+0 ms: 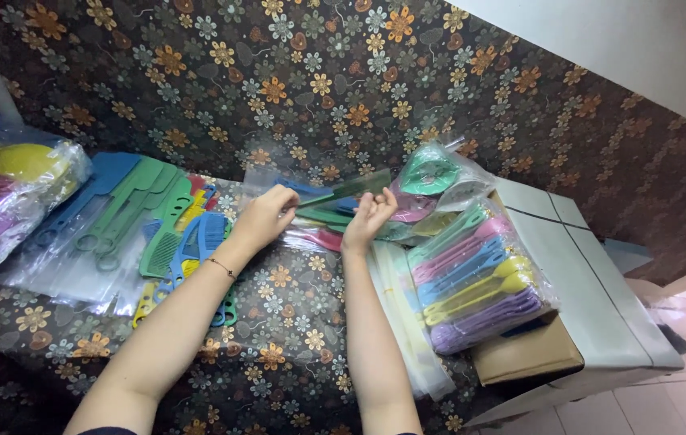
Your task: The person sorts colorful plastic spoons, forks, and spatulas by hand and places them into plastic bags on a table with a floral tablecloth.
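Hands: left hand [265, 216] and right hand [369, 216] pinch green plastic comb [343, 191] into clear bag [295, 181]; packed sets [472, 278] stacked right, loose combs [166, 234] left.

I see a clear plastic bag [311, 181] held up at centre over the floral cloth, a green comb inside. At far left lies a bulging clear bag [5, 193] of yellow and purple pieces. At right, clear packs of combs [476, 278], pink, blue, yellow and purple, rest on a brown cardboard box [524, 354]. Flat clear bags [407, 322] lie beside them.
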